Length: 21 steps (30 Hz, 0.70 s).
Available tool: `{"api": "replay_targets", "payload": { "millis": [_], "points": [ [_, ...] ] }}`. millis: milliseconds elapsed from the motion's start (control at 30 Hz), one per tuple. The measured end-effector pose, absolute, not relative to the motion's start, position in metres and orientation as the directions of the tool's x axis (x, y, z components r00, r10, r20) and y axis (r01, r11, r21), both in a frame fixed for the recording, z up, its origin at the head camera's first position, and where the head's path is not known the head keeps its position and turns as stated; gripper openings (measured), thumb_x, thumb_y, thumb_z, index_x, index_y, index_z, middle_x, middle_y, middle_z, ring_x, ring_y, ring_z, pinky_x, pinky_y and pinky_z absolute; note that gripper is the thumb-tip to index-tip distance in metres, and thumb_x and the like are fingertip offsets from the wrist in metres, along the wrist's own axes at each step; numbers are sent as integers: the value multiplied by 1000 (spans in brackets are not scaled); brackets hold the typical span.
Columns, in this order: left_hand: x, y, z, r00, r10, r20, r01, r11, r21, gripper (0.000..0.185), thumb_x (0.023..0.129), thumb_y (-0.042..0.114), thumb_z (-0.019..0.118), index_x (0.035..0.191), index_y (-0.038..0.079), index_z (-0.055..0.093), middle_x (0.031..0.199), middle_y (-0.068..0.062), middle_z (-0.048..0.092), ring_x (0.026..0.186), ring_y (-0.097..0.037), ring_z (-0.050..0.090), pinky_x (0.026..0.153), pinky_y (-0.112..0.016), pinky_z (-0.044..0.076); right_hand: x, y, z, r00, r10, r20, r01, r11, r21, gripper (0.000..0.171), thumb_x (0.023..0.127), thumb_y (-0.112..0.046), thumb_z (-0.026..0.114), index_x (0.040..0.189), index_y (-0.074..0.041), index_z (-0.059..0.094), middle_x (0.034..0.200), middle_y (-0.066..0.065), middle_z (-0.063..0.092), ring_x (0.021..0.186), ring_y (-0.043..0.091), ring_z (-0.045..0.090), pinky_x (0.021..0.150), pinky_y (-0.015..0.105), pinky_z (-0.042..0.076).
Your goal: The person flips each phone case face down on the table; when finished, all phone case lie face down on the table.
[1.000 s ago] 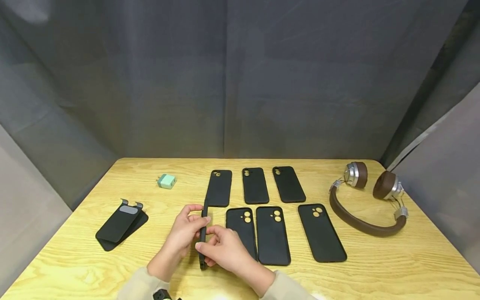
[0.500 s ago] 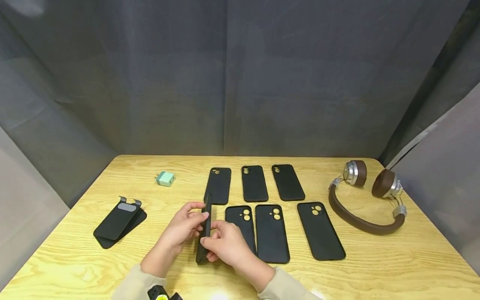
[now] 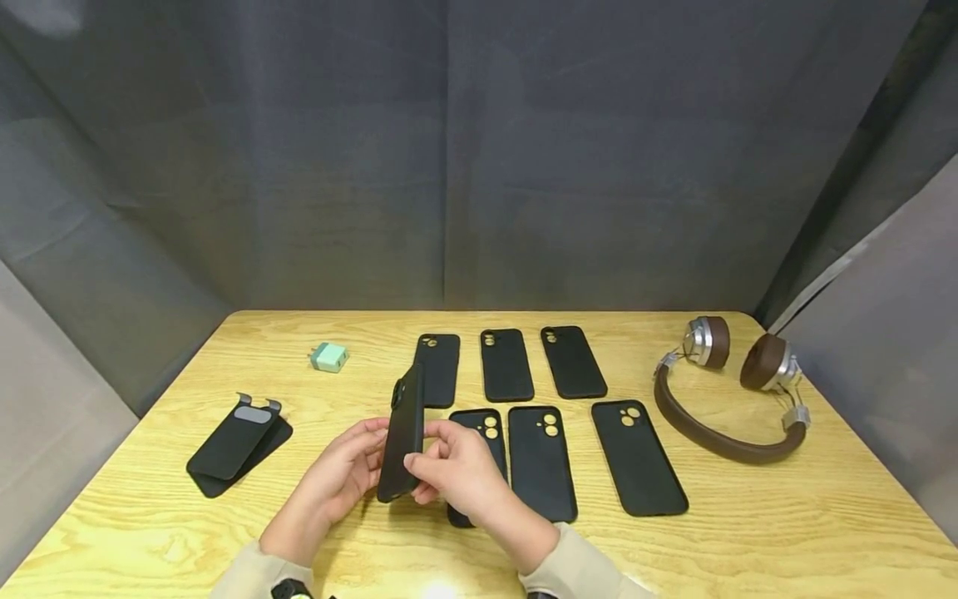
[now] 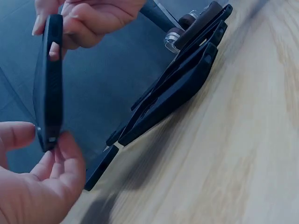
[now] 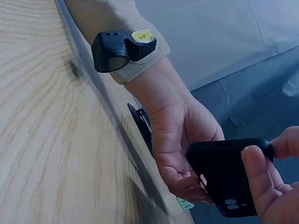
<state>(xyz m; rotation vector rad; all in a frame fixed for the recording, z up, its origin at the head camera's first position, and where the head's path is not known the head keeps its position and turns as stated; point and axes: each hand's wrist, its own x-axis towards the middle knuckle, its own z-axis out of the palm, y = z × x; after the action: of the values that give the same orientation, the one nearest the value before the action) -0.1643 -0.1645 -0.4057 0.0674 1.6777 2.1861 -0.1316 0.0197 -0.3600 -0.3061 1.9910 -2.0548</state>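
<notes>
A black phone case (image 3: 402, 437) stands tilted above the table in the head view, its back partly toward the camera. My right hand (image 3: 460, 466) pinches its right long edge, thumb on the back. At the opposite edge, my left hand (image 3: 340, 470) holds the case with its fingers partly hidden behind it. The left wrist view shows the left hand (image 4: 42, 189) with thumb and fingertips about the case's lower end (image 4: 52, 93). Through a side slot, a bit of finger shows. Camera holes in the case (image 5: 224, 179) appear in the right wrist view.
Several black phone cases (image 3: 542, 466) lie in two rows on the wooden table (image 3: 135, 516). To the right rest brown headphones (image 3: 726, 449). At left are a mint charger plug (image 3: 329, 357) and a black case-like piece with a grey oval (image 3: 232, 441) atop another flat black piece.
The held phone case has turned from edge-on to showing its back, and has risen slightly. My left hand has shifted left and down, its thumb leaving the near side of the case.
</notes>
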Motion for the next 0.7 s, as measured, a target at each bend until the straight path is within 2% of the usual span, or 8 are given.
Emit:
{"api": "replay_targets", "payload": {
  "millis": [100, 300, 467, 700],
  "points": [
    [-165, -164, -406, -929, 332, -165, -261, -267, 928, 16, 97, 12, 39, 112, 12, 47, 93, 6, 63, 85, -8, 59, 76, -25, 48, -132, 20, -361, -943, -331, -36, 56, -51, -997, 40, 83, -1, 62, 120, 9, 50, 60, 1, 56, 47, 8, 58, 51, 28, 53],
    [-164, -163, -403, -973, 152, -175, -215, -300, 929, 15, 93, 5, 45, 106, 10, 50, 86, 4, 63, 78, -10, 59, 71, -25, 47, -135, 22, -369, -947, -317, -59, 83, -65, -994, 46, 82, -1, 62, 124, 9, 46, 61, 1, 56, 49, 8, 59, 53, 30, 54],
    [-161, -170, -402, -976, 78, -204, -216, -203, 955, 19, 90, 4, 47, 108, 7, 48, 80, 4, 62, 73, -9, 58, 68, -25, 45, -138, 24, -378, -942, -326, -77, 94, -39, -995, 60, 82, -2, 64, 134, 7, 36, 64, 3, 60, 52, 9, 60, 55, 31, 54],
    [-160, -177, -406, -976, 17, -218, -217, 38, 975, 33, 88, 2, 49, 120, -7, 45, 83, 1, 61, 74, -10, 57, 67, -24, 46, -137, 21, -394, -920, -364, -143, 131, 57, -990, 67, 80, 0, 65, 137, 8, 31, 66, 6, 62, 51, 10, 59, 55, 30, 54]
  ]
}}
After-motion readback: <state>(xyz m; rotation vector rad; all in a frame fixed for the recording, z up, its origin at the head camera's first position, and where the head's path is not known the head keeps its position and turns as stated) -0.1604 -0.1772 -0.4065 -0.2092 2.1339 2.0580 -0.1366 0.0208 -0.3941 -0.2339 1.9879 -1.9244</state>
